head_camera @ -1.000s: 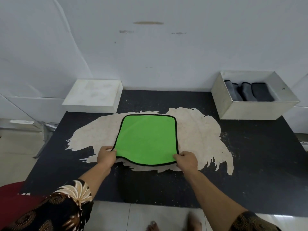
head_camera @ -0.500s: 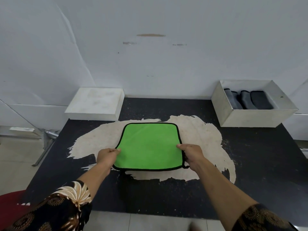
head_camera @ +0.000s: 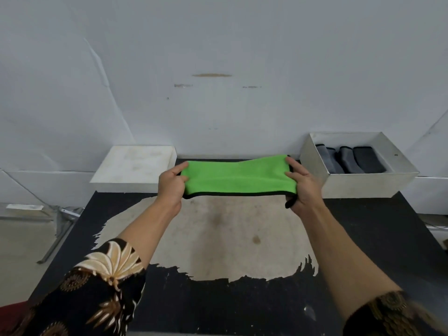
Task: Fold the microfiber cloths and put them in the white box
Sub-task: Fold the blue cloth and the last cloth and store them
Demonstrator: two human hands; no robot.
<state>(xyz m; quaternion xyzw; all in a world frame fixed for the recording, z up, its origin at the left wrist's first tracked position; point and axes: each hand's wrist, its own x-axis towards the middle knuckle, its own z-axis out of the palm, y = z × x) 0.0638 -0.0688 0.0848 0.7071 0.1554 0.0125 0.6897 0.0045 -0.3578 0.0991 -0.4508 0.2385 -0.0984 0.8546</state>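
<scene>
Your left hand (head_camera: 171, 187) and right hand (head_camera: 303, 187) each grip one end of the green cloth (head_camera: 236, 177). It is folded to a narrow band and held in the air over the far side of the table (head_camera: 242, 299). Judged: folding about done, placing remains. The white box (head_camera: 363, 187) sits just right, open, with dark folded cloths (head_camera: 351, 162) inside. A white block (head_camera: 135, 166) sits left. Path looks unobstructed.

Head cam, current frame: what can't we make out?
- green cloth: the number of folded layers. Only its top face and black-trimmed near edge show.
- left hand and right hand: the fingers under the cloth are hidden by it.
- white box: its front wall hides the near floor, so the count of grey cloths is uncertain.
- white block, left: could be a lid or a closed box, and no inside shows.
</scene>
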